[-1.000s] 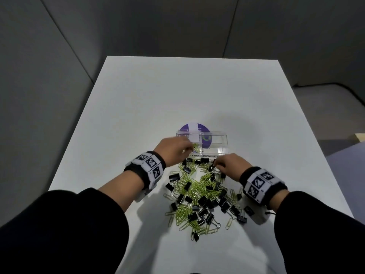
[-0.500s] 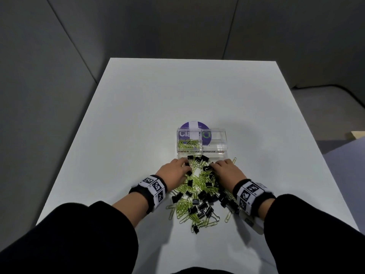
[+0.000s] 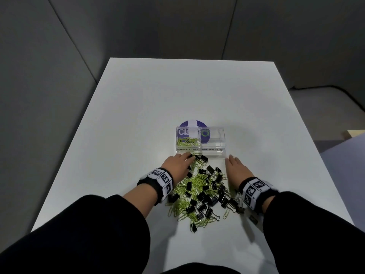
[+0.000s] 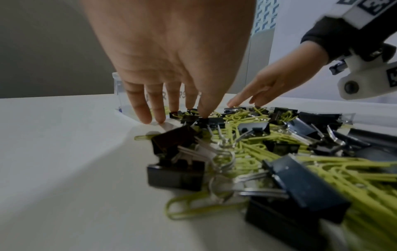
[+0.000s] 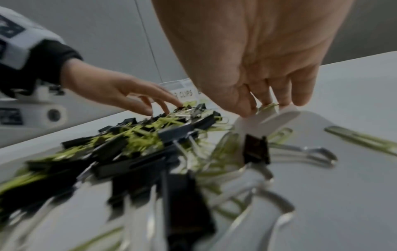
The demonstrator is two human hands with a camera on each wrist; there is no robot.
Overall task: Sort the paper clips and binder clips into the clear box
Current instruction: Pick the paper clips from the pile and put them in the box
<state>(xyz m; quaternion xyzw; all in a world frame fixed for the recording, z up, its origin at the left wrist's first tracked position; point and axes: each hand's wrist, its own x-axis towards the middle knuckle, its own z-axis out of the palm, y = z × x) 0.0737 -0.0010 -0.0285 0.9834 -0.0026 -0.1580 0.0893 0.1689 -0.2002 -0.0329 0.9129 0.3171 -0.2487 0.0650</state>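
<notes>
L hand [image 3: 178,164]: grip relaxed, fingers straight, tips on the far edge of the mixed pile of paper clips [image 3: 194,183] and binder clips [image 3: 205,195]. R hand [image 3: 236,168]: grip relaxed, fingers extended, tips on desk [image 3: 138,107]. Clear box [image 3: 215,150] sits just beyond both grips; L compartment holds paper clips. Pile lies btw. the hands.

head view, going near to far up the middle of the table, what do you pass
pile of paper clips and binder clips → clear box, green paper clips already in its left compartment → purple round label behind it → bare white table
</notes>
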